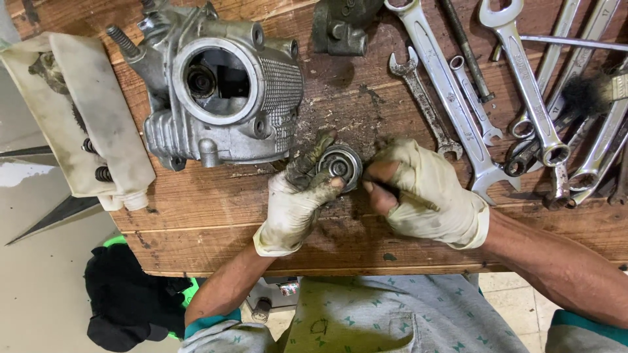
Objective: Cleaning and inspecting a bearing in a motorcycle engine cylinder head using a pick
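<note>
- Head view shows the left hand (294, 196), in a grimy white glove, pinching a small round steel bearing-like part (340, 165) against the worn wooden counter (216, 222).
- Right hand (425, 189), gloved alike, is closed on a thin dark tool (mostly hidden) (379, 189) beside the part's rim.
- Judging by this, the part is being cleaned or picked at; the next stroke needs a steady hold.
- Cast aluminium cylinder head (222, 85), ribbed and dull, lies behind; polished steel spanners (458, 98) fan out to the right.
</note>
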